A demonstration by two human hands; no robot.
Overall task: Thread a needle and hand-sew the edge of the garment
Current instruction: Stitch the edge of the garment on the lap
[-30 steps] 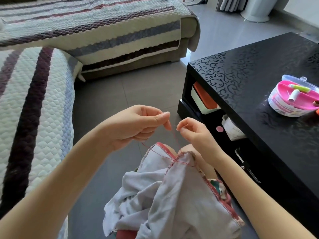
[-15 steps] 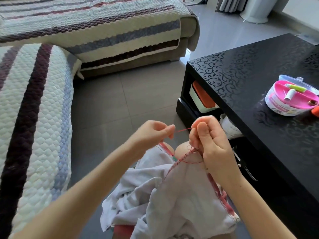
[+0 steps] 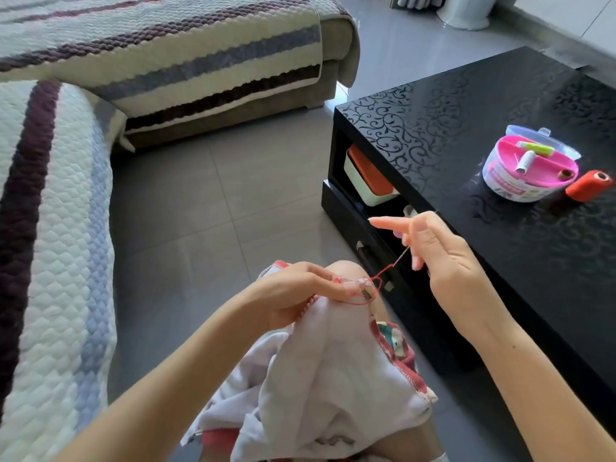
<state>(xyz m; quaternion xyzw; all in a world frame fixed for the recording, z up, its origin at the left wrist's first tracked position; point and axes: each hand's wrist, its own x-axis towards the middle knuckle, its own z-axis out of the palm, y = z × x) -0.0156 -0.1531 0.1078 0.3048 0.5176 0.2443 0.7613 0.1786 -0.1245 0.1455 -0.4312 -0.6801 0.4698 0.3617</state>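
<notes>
needle point(image 3: 401, 256) threaded: done | hem stitching: begun, apparently unfinished | pinching garment point(image 3: 333, 361) edge on lap, 6 o'clock, with left hand point(image 3: 300, 288) | gripping needle, 2 o'clock of hem, with right hand point(image 3: 433, 248), index straight

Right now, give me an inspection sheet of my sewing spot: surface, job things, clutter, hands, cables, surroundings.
Surface: black table, glossy and patterned.
Job's things: garment on the lap; needle trailing red thread to the garment's edge.
Clutter: pink sewing kit and red spool on the table; orange-lidded box on its shelf.
Hands: left hand pinches the garment edge; right hand holds the needle.
Cables: nothing seen.
Surroundings: striped sofa, grey tile floor.
</notes>
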